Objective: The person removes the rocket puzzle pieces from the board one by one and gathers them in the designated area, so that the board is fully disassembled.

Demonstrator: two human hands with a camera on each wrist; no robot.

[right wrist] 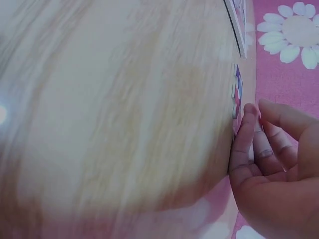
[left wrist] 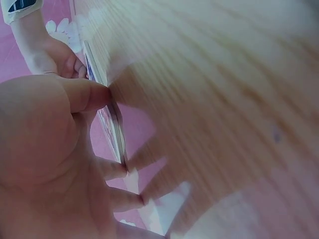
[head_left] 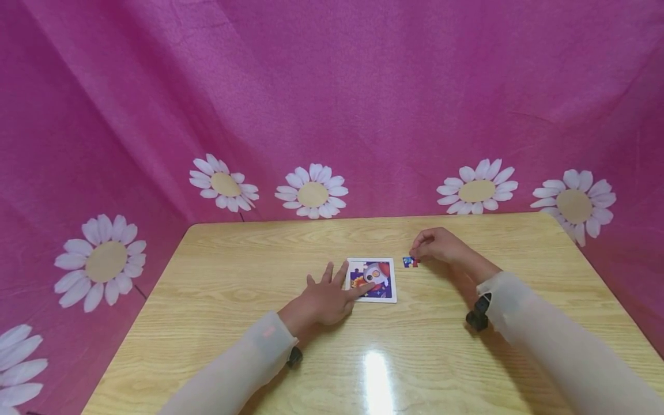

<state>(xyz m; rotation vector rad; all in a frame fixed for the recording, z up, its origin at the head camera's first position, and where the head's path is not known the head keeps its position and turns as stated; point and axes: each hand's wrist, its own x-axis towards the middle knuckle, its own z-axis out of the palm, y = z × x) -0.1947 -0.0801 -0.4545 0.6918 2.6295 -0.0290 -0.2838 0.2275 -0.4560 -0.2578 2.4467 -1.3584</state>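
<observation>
A framed jigsaw puzzle [head_left: 386, 291] with a rocket picture lies on the table, with a pale gap at its upper left. My left hand [head_left: 324, 301] rests beside it, fingers spread. Its thumb lies across the lower part of the picture, and the index finger touches the left edge. To the right of the frame, colourful loose puzzle pieces [head_left: 408, 262] lie close together. My right hand [head_left: 440, 245] is over their far right side, its thumb and fingertips pinching a piece there. The fingers partly hide that piece. In the right wrist view, the piece edges [right wrist: 236, 94] show near the fingertips.
The wooden table [head_left: 233, 271] runs up to a pink cloth [head_left: 363, 115] printed with white daisies, behind and at the sides. A bright light reflection [head_left: 377, 380] falls on the near part of the table. Dark wrist devices [head_left: 478, 314] sit at the sleeves.
</observation>
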